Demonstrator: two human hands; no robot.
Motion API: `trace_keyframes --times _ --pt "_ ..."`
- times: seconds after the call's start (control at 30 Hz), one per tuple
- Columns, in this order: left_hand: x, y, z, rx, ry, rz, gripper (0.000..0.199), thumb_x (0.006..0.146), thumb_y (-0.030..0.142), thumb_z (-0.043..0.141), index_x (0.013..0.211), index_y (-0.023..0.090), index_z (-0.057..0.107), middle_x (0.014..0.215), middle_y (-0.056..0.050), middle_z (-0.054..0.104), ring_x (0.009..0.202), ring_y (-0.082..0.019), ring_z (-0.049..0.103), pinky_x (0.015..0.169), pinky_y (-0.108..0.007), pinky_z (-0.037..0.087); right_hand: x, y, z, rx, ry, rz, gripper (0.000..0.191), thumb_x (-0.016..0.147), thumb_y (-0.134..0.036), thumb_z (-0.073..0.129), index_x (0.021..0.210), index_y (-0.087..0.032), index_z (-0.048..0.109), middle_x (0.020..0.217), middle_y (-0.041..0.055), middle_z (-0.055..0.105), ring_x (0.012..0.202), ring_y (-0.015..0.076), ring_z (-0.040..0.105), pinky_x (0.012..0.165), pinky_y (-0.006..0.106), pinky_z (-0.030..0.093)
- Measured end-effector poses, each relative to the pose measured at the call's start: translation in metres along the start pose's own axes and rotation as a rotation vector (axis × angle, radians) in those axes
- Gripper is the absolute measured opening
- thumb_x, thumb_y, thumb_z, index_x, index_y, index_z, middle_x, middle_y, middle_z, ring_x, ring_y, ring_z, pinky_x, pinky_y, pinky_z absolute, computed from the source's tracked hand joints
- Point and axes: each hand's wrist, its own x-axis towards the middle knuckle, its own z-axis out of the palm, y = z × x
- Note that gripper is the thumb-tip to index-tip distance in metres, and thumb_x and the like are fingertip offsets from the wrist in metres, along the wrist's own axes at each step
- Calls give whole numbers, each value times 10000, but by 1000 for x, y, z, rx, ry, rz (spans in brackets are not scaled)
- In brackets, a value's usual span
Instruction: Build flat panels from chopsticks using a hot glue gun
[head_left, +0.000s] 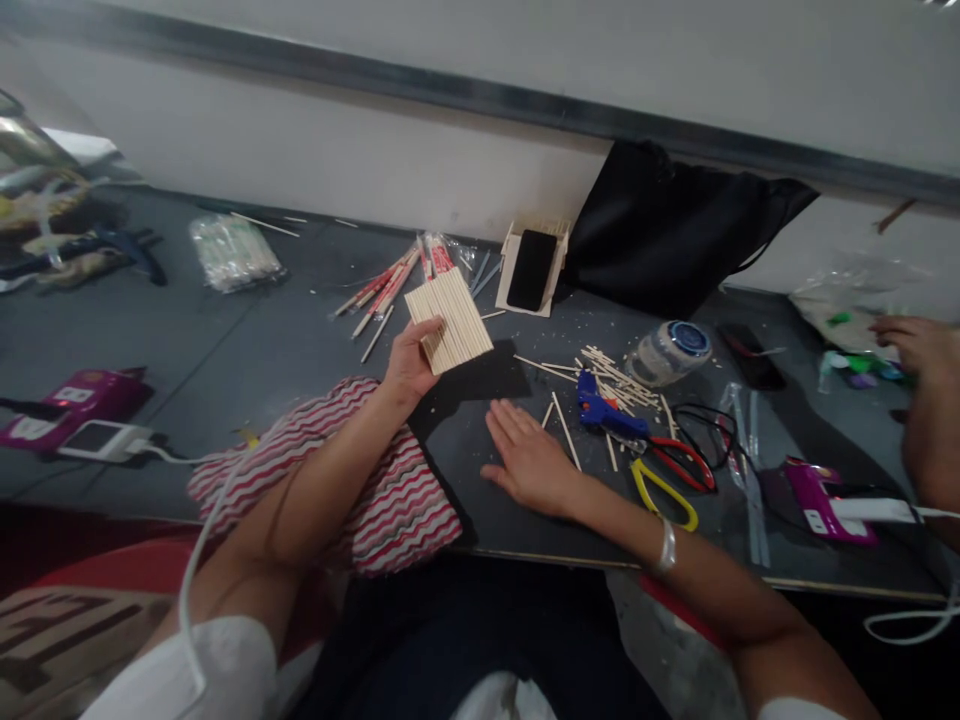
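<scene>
My left hand [415, 362] grips a square panel of pale wooden sticks [452, 320] laid side by side, thumb on its face, raised over the dark table. Palm down on the tabletop, my right hand [531, 458] lies flat and holds nothing. Just right of it are loose sticks [566, 432] and a blue glue gun [606, 412] resting near a pile of cut sticks [619, 378]. Scissors with a red and a yellow handle loop [664, 497] lie beside my right forearm. Under my left forearm is a striped zigzag cloth [401, 495].
Behind the panel lie red-and-white chopstick packets [386, 290] and a phone [533, 268] on a small stand. A clear jar [670, 352], a black bag [675, 230] and purple power adapters [825, 500] with cables stand around. Another person's hand [919, 345] is at the right edge.
</scene>
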Motion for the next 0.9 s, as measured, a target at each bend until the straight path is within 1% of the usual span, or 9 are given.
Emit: trace_keyframes --times 0.1,0.2,0.27,0.37,0.47,0.57,0.63,0.73,0.9 --pt "-1 -1 0 2 -2 -18 348 652 154 699 997 195 679 862 -47 785 1002 -321 752 911 -473 620 -54 -8 3 110 -100 -198 682 993 -397 550 1562 -52 401 1653 218 313 1581 282 223 1280 483 247" --pt "-5 -3 3 7 -1 -52 382 650 160 707 1030 187 675 879 -54 786 985 -320 754 914 -480 617 -119 -3 -12 293 -226 -235 528 1002 -345 527 1492 -148 540 1554 168 523 1481 262 444 1210 424 374" --pt "-10 -5 7 5 -6 -62 390 650 161 708 1038 180 672 889 -51 787 971 -313 756 909 -478 619 -157 6 -31 433 -285 -203 360 1013 -330 493 1267 -222 724 1200 111 773 1145 215 709 986 318 537" --pt "-19 -8 13 28 -41 -58 448 656 168 721 1101 181 669 886 -41 788 928 -302 762 887 -473 625 -182 22 -60 597 -171 -59 377 1012 -456 495 947 -219 781 779 59 770 723 173 720 687 252 550" --pt "-28 -11 18 77 -89 -41 512 660 184 753 1163 190 661 856 -36 786 873 -291 765 858 -458 630 -157 35 -75 706 250 185 342 1005 -463 513 858 -238 725 717 25 724 669 149 677 667 253 546" --pt "-35 -12 20 124 -162 -17 554 657 199 783 1195 213 651 857 -28 787 835 -272 764 830 -424 632 -95 42 -75 901 468 204 342 911 -485 629 1151 -251 702 1113 92 748 924 206 717 763 326 594" --pt "-39 -14 22 153 -198 -1 571 643 209 809 1191 224 647 870 -21 788 814 -256 762 814 -401 632 -50 42 -70 1040 531 201 472 853 -491 678 1250 -237 665 1229 125 711 1058 241 699 835 371 596" --pt "-42 -15 23 187 -220 19 512 622 228 843 1098 218 656 886 -20 786 796 -241 756 792 -379 630 2 40 -62 1146 515 196 547 776 -531 742 1210 -205 674 1198 136 727 1076 258 691 864 397 590" --pt "-46 -19 25 216 -245 12 445 608 258 870 994 219 652 928 -30 788 819 -242 750 762 -364 616 36 39 -51 1134 518 158 434 724 -572 781 946 -205 721 980 83 782 909 246 714 833 414 584"
